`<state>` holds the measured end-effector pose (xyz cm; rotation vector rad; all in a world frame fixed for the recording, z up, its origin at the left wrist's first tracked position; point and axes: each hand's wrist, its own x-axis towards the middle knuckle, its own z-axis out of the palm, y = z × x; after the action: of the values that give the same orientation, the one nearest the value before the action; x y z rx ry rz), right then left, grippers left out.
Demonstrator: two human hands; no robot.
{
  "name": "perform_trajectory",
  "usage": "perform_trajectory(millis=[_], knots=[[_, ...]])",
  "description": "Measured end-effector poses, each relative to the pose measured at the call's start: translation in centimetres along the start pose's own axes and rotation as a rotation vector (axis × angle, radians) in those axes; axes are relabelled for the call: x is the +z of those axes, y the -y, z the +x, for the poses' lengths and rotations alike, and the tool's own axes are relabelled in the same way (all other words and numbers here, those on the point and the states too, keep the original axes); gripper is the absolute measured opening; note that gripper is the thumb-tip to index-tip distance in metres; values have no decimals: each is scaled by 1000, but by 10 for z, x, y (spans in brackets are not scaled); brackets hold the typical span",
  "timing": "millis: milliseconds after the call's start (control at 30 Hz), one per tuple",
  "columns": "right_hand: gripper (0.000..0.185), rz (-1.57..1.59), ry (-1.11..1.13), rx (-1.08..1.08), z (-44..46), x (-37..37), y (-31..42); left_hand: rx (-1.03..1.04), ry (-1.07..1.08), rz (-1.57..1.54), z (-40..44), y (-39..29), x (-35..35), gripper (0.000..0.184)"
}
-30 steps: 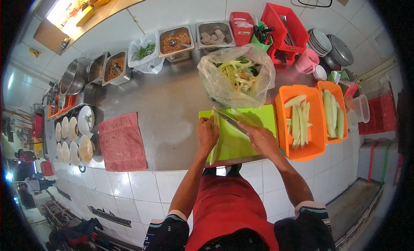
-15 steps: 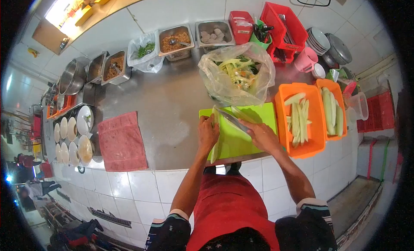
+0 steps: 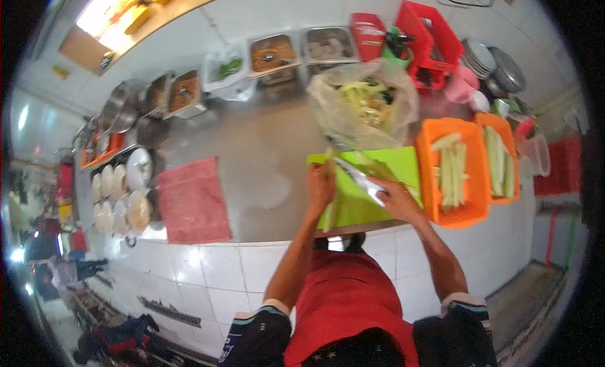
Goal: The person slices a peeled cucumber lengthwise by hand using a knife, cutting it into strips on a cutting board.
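Observation:
My left hand (image 3: 321,185) is closed around a long pale-green piece, seemingly peeled cucumber (image 3: 331,214), at the left side of the bright green cutting board (image 3: 365,214). In my right hand (image 3: 396,198) is a kitchen knife (image 3: 360,180), its blade slanting up and left over the board toward the held piece. The tip is close to my left fingers; whether it touches the piece I cannot tell. Another pale piece (image 3: 372,163) lies behind the blade, partly hidden by it and my right hand.
Right of the board, an orange bin (image 3: 436,206) holds cut strips, and a second orange bin (image 3: 515,178) holds longer pieces. Behind stands a plastic bag (image 3: 324,108) of peelings. A red cloth (image 3: 192,203), plates (image 3: 138,212) and steel food pans (image 3: 271,55) are also around.
The whole view has shifted right and blurred slightly. The knife's blade now shows a brighter, broader face. Both hands keep their holds near the same places on the board.

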<state>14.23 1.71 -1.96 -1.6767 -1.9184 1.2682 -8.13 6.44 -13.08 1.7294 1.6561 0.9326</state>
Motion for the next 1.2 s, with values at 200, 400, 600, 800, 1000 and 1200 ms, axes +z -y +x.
perform_trajectory(millis=[200,400,600,800,1000,1200], knots=[[56,54,17,22,13,0,8,-37,-78,-15,-17,11,-8,40],[52,-7,-17,3,10,8,-13,-185,24,-221,-33,-5,-15,45],[49,67,24,58,4,8,3,-177,55,-150,-30,-9,-21,45],[50,103,-27,-62,3,14,-5,-178,56,-125,-30,-8,-20,47],[50,-26,124,133,4,-4,11,-180,54,-65,-29,-11,-20,47],[49,120,64,9,-6,13,-17,-176,26,-179,-29,-5,-8,44]])
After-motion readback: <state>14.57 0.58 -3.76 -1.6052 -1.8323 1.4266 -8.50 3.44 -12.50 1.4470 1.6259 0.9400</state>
